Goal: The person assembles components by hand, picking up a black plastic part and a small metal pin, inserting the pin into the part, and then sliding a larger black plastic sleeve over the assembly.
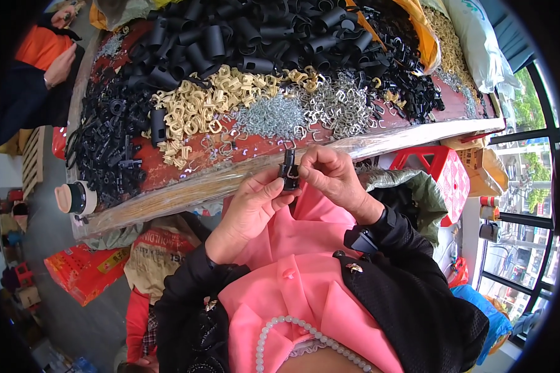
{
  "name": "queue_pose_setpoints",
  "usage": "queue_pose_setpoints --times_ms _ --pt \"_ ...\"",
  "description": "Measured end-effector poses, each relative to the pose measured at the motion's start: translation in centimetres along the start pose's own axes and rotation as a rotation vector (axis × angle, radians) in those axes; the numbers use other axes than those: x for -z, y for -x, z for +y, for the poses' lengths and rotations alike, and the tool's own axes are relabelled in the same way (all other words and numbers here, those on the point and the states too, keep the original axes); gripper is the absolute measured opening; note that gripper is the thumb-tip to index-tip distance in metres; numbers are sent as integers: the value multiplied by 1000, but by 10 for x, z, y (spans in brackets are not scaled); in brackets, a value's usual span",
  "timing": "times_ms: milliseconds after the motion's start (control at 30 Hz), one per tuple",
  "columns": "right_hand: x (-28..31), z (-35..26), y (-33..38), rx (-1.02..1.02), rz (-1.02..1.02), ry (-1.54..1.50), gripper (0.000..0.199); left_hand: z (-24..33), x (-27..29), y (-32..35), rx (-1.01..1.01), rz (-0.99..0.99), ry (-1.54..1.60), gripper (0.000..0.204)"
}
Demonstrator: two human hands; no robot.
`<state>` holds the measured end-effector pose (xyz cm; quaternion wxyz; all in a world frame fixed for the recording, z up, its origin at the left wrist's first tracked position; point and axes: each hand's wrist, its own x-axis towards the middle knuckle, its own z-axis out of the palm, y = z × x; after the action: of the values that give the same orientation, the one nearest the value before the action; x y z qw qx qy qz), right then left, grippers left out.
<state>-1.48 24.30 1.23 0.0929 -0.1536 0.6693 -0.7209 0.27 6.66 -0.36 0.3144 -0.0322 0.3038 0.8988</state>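
In front of my pink top, at the table's near edge, my left hand [253, 202] grips a small black plastic fitting [289, 169] between thumb and fingers. The fitting stands upright, a narrow neck pointing away from me. My right hand [336, 177] is closed in a pinch against its right side. A thin, pale curved piece shows between the fitting and those fingertips; whether they hold it is too small to tell. Just beyond my hands lie a heap of tiny silvery metal parts [270, 117] and a pile of bent metal clips [339, 109].
Beige plastic clips [193, 109] and black sleeves [214, 42] are heaped farther back. Small black parts [109, 140] cover the left side, near a lidded cup [78, 198]. A red stool [451, 186] stands at right. Another person's hand [60, 65] is at far left.
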Motion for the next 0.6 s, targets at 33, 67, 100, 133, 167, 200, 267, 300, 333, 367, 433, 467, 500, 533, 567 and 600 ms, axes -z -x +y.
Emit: queue_pose_setpoints --times_ms 33,67,100,133,167,200,267,300,333,367,433,467,500,533,567,600 --pt "0 1 0 -4 -1 -1 12 0 0 0 8 -1 13 30" --pt "0 1 0 -13 0 -11 13 1 1 0 16 -2 25 29" --pt "1 2 -1 -20 1 -21 13 1 2 0 23 -4 37 27" --pt "1 3 -1 -27 2 -30 14 2 3 0 22 -3 37 27" --pt "2 4 -2 -28 1 -30 14 3 4 0 24 1 64 28" --pt "4 7 -2 -48 -14 -65 13 3 5 0 26 4 91 28" --pt "6 11 -1 -86 -43 -134 13 3 4 0 28 7 116 29" --pt "6 11 -1 -84 -42 -133 13 4 3 0 28 -24 144 29" --pt "4 12 -1 -78 -61 -140 14 4 2 0 28 -55 172 29" --pt "3 13 -1 -71 -80 -146 14 4 1 0 29 -86 200 30" --pt "2 12 0 -64 -99 -152 14 3 1 0 20 -90 194 30" --pt "1 12 -1 -38 -93 -124 14 2 2 0 10 -92 189 30" --pt "1 11 -1 -12 -87 -96 14 2 2 0 1 -94 184 30" --pt "0 11 -1 14 -81 -68 14 2 1 0 1 -94 185 30" --pt "0 11 -1 13 -81 -68 14 2 1 -1 -21 -83 161 29" --pt "-2 12 -1 -4 -45 -94 14 2 0 -2 -46 -69 137 28"
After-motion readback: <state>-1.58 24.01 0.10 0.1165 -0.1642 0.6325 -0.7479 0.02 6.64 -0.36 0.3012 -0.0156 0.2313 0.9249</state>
